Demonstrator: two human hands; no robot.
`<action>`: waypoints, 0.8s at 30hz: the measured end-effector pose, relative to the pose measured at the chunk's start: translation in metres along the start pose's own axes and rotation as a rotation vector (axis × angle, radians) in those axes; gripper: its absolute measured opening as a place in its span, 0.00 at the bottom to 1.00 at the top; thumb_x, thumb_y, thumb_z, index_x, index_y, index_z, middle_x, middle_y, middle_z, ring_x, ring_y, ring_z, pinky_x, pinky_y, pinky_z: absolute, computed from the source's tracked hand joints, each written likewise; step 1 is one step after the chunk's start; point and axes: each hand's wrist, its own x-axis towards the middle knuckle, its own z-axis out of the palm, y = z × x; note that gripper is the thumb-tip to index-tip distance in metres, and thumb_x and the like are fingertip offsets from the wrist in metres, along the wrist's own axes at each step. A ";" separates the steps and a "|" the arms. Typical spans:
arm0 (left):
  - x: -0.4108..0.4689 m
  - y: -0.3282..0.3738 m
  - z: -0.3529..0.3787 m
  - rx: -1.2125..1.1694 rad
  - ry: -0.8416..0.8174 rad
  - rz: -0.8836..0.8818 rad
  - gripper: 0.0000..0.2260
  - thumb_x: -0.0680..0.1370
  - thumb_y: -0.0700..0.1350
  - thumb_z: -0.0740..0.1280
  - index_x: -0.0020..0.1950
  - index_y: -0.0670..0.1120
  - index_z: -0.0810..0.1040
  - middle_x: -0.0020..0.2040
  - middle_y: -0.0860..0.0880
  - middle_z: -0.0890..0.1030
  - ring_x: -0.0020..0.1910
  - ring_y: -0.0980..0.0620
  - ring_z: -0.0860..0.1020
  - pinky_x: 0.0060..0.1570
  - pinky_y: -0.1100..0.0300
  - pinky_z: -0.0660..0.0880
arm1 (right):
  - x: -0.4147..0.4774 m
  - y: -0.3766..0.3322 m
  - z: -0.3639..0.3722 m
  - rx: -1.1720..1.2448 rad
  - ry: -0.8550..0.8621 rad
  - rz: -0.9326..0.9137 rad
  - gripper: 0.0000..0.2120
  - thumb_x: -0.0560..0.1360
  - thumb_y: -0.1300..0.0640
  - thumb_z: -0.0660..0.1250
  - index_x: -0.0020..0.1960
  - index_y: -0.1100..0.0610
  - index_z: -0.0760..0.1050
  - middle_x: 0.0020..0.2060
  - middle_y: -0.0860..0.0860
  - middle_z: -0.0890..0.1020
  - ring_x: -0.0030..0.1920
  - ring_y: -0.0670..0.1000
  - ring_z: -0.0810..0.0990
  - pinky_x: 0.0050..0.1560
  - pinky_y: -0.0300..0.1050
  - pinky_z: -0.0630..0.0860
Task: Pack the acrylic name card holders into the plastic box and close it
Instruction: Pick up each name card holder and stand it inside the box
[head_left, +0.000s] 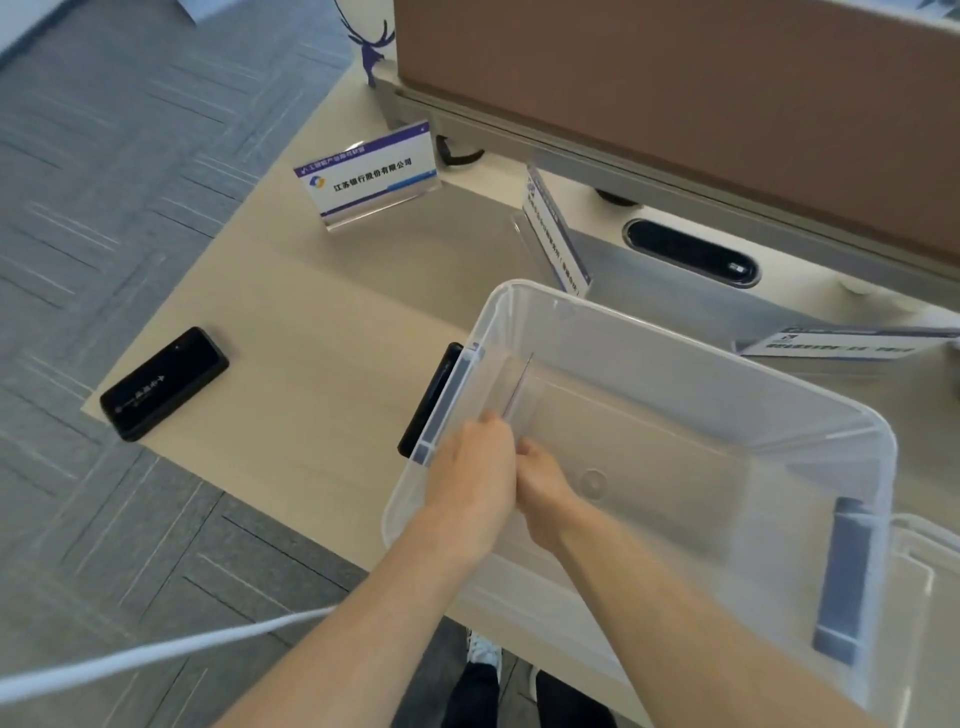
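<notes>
A clear plastic box (691, 338) stands open on the table. Both my hands are inside it by its left wall. My left hand (472, 467) and my right hand (545, 483) together grip a clear acrylic holder (519, 387) that stands on edge against that wall; only its thin edge shows. Three more name card holders are on the table: one upright with a blue-and-white card (369, 174), one turned sideways behind the box (556, 234), one lying flat at the right (847, 343).
A black phone (163, 382) lies near the table's left edge. A black object (428, 402) sits against the box's left handle. The clear lid (924, 571) lies at the box's right. A brown partition (675, 78) borders the back; a white cable (156, 654) crosses below.
</notes>
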 end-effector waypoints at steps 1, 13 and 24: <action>0.001 -0.001 0.000 -0.003 0.000 -0.002 0.14 0.81 0.31 0.58 0.65 0.37 0.74 0.58 0.39 0.82 0.59 0.38 0.82 0.45 0.52 0.71 | 0.002 0.000 0.002 0.013 0.002 0.000 0.13 0.77 0.59 0.65 0.62 0.58 0.74 0.53 0.55 0.84 0.53 0.53 0.83 0.50 0.49 0.82; 0.014 0.004 -0.011 -0.096 -0.107 -0.140 0.18 0.83 0.32 0.53 0.72 0.35 0.69 0.67 0.36 0.77 0.68 0.36 0.76 0.61 0.46 0.74 | 0.016 -0.001 0.012 0.072 -0.053 -0.009 0.44 0.64 0.48 0.67 0.78 0.58 0.60 0.65 0.57 0.79 0.60 0.55 0.81 0.62 0.57 0.79; 0.018 0.001 -0.008 -0.027 -0.055 -0.101 0.17 0.84 0.35 0.55 0.72 0.36 0.68 0.66 0.36 0.78 0.67 0.35 0.77 0.60 0.43 0.75 | 0.017 -0.010 0.012 -0.002 -0.078 0.005 0.33 0.70 0.52 0.65 0.74 0.59 0.65 0.56 0.58 0.83 0.56 0.60 0.83 0.56 0.58 0.80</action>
